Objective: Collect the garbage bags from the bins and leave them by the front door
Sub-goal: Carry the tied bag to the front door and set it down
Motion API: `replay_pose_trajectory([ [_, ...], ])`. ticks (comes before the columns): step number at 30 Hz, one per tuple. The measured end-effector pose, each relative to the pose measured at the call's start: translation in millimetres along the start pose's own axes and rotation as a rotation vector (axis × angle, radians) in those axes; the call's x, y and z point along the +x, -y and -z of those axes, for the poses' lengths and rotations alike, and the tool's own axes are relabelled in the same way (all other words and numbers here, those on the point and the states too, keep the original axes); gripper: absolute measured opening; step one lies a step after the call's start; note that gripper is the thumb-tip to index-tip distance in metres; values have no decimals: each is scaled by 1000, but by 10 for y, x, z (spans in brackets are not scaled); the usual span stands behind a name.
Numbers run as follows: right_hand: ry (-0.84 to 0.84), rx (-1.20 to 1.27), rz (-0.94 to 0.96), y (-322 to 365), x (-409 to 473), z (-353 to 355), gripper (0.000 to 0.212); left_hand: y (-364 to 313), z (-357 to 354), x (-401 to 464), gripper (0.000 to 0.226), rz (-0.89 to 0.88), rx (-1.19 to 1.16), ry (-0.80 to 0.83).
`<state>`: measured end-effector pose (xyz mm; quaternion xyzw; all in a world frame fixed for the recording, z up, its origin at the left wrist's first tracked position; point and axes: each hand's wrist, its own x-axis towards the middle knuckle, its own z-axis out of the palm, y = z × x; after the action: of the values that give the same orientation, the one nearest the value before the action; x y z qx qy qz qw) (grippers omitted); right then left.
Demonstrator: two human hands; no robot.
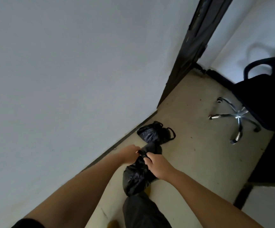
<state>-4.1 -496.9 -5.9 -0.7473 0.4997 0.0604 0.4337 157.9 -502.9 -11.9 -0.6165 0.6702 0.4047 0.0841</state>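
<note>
I hold a black garbage bag (138, 173) above the beige floor, low in the middle of the view. My left hand (129, 153) and my right hand (158, 165) both grip its gathered neck from either side. A second black garbage bag (153, 133) with loop handles lies on the floor just beyond, against the base of the white wall. The dark door frame (191, 46) rises further back along that wall.
A black office chair (261, 99) with a chrome star base (237, 116) stands at the right. The white wall (67, 71) fills the left. My dark trouser leg (143, 211) is below the held bag. A dark shape covers the floor at the right.
</note>
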Motion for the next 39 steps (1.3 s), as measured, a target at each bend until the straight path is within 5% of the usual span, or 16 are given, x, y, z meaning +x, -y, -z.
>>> replay_pose_trajectory([
  [8, 125, 73, -39, -535, 1584, -578, 24, 895, 20, 1316, 45, 78, 217, 23],
  [18, 53, -149, 47, -1624, 2861, -1499, 28, 2073, 114, 2007, 15, -421, 1195, -353],
  [27, 60, -432, 267, -2366, 3481, -2097, 27, 2180, 29, 2099, 19, -603, 1307, -676],
  [39, 23, -572, 266, -2585, 3522, -2168, 26, 2223, 89, 2134, 21, -521, 1331, -662],
])
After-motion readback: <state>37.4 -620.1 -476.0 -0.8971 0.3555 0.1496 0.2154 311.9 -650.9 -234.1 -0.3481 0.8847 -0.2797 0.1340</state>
